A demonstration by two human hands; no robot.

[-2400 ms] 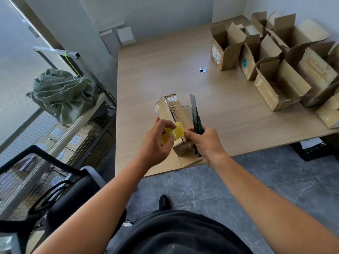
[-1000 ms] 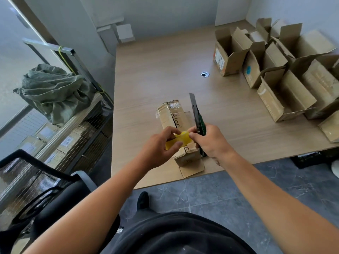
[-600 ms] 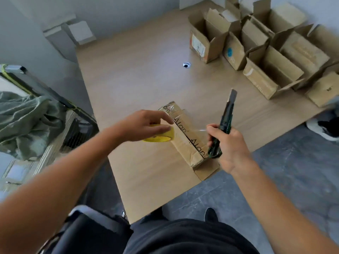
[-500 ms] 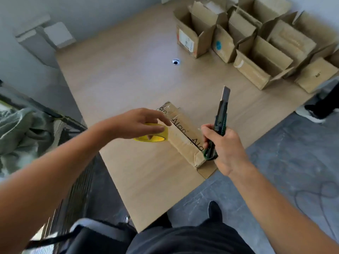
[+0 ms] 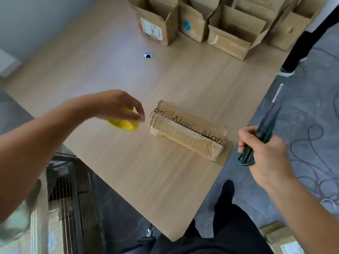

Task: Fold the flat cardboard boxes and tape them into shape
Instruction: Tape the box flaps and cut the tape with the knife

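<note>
We note the taped box [image 5: 187,132] lying flat on the wooden table [image 5: 110,61], near its front edge, with tape over the seams. The left hand [image 5: 119,105] holds the yellow tape roll [image 5: 122,124] just beside the box, apart from it. The right hand [image 5: 264,154] is curled round a green utility knife [image 5: 256,143], past the table edge, over the floor. Open boxes [image 5: 231,32] stand at the far side

**Wood worktop in a pale room**

A light wood-grain worktop [image 5: 110,61] with a round cable hole [image 5: 148,55] fills the middle. A plain pale wall [image 5: 45,15] stands behind it. Thin dark cables [image 5: 311,153] trail over the mottled grey floor [image 5: 302,110] at right, and a wire-mesh rack [image 5: 73,198] stands lower left.
</note>
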